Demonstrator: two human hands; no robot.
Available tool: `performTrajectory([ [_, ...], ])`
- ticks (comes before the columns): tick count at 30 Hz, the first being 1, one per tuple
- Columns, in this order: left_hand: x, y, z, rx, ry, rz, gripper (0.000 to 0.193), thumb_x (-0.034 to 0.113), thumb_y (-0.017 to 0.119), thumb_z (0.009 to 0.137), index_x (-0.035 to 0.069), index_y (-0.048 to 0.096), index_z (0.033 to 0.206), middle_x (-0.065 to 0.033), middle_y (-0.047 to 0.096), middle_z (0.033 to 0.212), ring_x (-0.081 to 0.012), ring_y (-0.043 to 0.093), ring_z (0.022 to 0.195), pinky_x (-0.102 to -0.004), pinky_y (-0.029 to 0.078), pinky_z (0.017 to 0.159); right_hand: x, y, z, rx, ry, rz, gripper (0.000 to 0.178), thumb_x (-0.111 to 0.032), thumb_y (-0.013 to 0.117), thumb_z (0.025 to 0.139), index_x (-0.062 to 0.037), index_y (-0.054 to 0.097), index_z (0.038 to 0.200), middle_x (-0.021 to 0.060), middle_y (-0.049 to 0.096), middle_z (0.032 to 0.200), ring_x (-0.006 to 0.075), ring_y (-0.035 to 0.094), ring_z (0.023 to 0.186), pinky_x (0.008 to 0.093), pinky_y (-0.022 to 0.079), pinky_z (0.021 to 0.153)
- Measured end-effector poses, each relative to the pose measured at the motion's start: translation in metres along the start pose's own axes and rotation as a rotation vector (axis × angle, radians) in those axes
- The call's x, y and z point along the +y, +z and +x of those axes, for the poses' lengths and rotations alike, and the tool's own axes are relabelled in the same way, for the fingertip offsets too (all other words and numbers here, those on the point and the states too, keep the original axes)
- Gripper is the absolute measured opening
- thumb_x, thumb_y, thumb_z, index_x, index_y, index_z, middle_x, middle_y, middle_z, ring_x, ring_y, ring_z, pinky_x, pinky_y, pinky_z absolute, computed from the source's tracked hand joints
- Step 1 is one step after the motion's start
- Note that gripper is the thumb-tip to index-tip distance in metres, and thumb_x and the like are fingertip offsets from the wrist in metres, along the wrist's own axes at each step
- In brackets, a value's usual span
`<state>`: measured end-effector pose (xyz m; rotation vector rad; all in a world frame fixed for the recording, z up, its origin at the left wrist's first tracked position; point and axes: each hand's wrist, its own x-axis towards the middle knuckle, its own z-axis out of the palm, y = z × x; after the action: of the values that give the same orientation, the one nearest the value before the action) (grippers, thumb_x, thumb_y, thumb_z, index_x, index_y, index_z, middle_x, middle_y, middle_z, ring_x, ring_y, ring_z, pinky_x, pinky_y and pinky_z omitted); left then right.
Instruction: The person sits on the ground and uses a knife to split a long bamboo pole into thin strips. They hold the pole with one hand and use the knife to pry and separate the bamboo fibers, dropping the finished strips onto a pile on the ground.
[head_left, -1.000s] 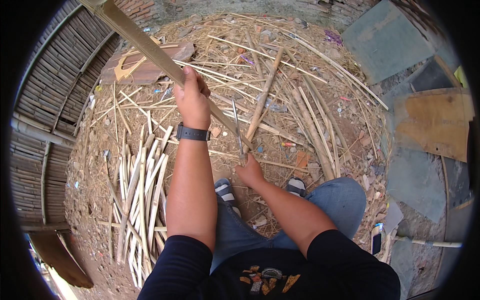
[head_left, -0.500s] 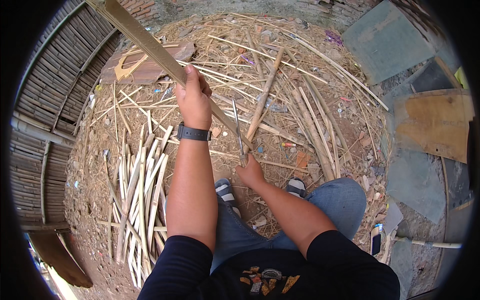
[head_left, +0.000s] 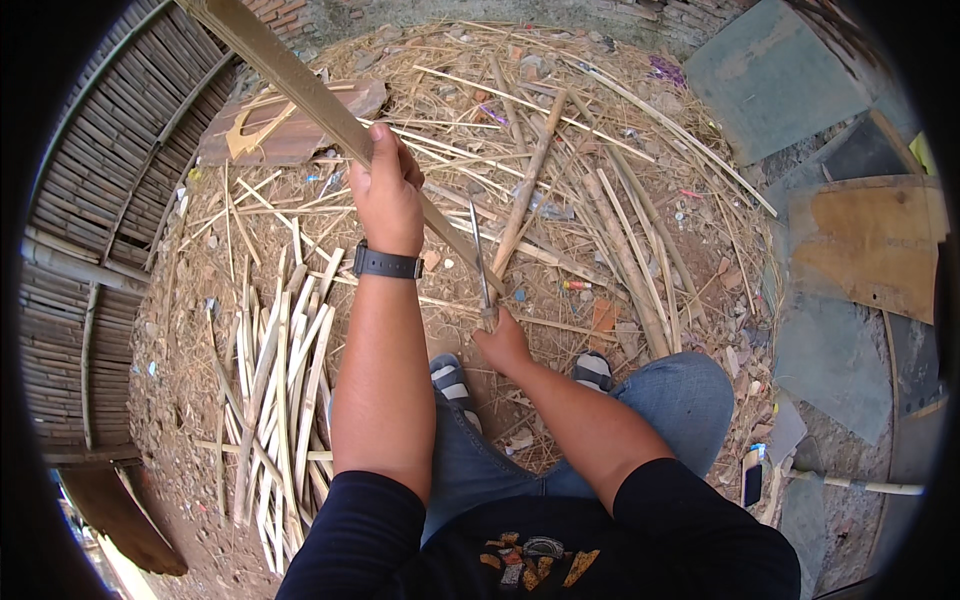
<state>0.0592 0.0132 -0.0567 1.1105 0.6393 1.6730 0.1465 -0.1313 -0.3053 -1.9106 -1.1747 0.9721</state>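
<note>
My left hand (head_left: pixel 388 205), a dark watch on its wrist, is wrapped round a long split bamboo piece (head_left: pixel 285 82). The piece slants from the upper left down to the ground ahead of my feet. My right hand (head_left: pixel 503 346) is closed round the handle of a knife (head_left: pixel 478 243), low between my knees. Its narrow blade points away from me and lies close by the bamboo's lower end; whether the two touch I cannot tell.
A heap of split bamboo strips (head_left: pixel 285 400) lies left of my legs. Bamboo poles (head_left: pixel 530 190) and more strips cover the ground ahead. A brown board (head_left: pixel 295 140) rests at the far left. Grey sheets (head_left: pixel 775 85) and a phone (head_left: pixel 752 480) are on the right; a bamboo wall (head_left: pixel 100 200) stands left.
The knife blade has tilted very slightly to the right, and the bamboo's upper end has shifted a little. Both hands keep their hold.
</note>
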Motion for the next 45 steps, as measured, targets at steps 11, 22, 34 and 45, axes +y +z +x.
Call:
performTrajectory([
  [11, 0.0, 0.002, -0.001, 0.006, -0.013, 0.022, 0.039, 0.044, 0.052, 0.101, 0.012, 0.046, 0.08, 0.0041, 0.036, 0.062, -0.006, 0.031, 0.053, -0.0239, 0.026, 0.048, -0.004, -0.003, -0.002, -0.022, 0.026, 0.001, 0.045, -0.026, 0.069, 0.076, -0.0001, 0.057, 0.11, 0.0251, 0.067, 0.098, 0.0428, 0.065, 0.094, 0.0464, 0.051, 0.083],
  [22, -0.006, 0.005, -0.003, -0.008, -0.032, 0.016, 0.037, 0.039, 0.054, 0.101, 0.012, 0.044, 0.077, 0.0038, 0.036, 0.061, -0.0063, 0.031, 0.052, -0.0246, 0.026, 0.048, 0.008, 0.002, 0.003, 0.005, 0.006, 0.039, 0.04, -0.023, 0.07, 0.075, 0.0015, 0.056, 0.104, 0.025, 0.066, 0.094, 0.0425, 0.065, 0.091, 0.0461, 0.05, 0.081],
  [34, -0.005, 0.005, -0.003, 0.004, -0.039, 0.016, 0.037, 0.041, 0.052, 0.101, 0.011, 0.046, 0.079, 0.0035, 0.037, 0.064, -0.0062, 0.032, 0.053, -0.0244, 0.026, 0.048, 0.002, 0.0, 0.001, 0.002, 0.032, 0.02, 0.043, -0.023, 0.069, 0.075, 0.0038, 0.055, 0.105, 0.0265, 0.066, 0.093, 0.0431, 0.065, 0.09, 0.046, 0.05, 0.08],
  [45, -0.005, 0.001, -0.002, -0.005, -0.053, 0.039, 0.035, 0.043, 0.052, 0.1, 0.013, 0.047, 0.082, 0.0054, 0.032, 0.061, -0.0083, 0.032, 0.053, -0.0265, 0.028, 0.052, -0.012, -0.001, -0.001, 0.047, -0.081, 0.076, 0.043, -0.023, 0.068, 0.077, -0.0001, 0.056, 0.111, 0.027, 0.067, 0.093, 0.0449, 0.064, 0.091, 0.0493, 0.051, 0.08],
])
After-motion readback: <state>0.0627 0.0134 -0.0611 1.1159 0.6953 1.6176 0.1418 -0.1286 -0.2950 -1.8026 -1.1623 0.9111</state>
